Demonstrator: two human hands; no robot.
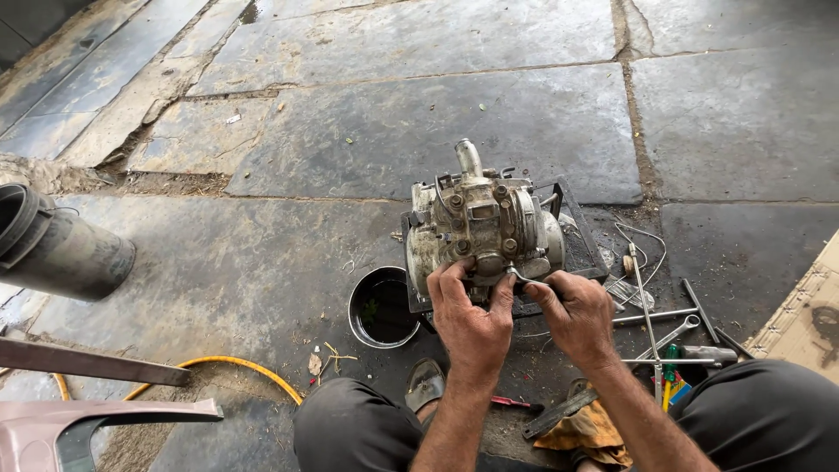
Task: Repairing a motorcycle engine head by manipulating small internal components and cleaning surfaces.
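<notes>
Your knees (350, 424) in dark trousers fill the bottom of the view, forearms running up between them to the engine (482, 229). That grimy engine sits on a black metal frame (584, 249) on the stone floor (419, 114), its short pipe sticking up at the far side. Your left hand (470, 316) is pressed on the engine's near face, fingers curled and clamped on its lower casing. Your right hand (572, 313), just right of the engine's near edge, is closed around a small metal tool (523, 280) whose tip touches the casing. Left of the engine, close to its base, stands a round black tin (381, 308). Right of the engine lie spanners (669, 336) and rods. Well left of it, a yellow hose (236, 365) curves over the floor, and a grey pipe (61, 249) lies far off to the left.
</notes>
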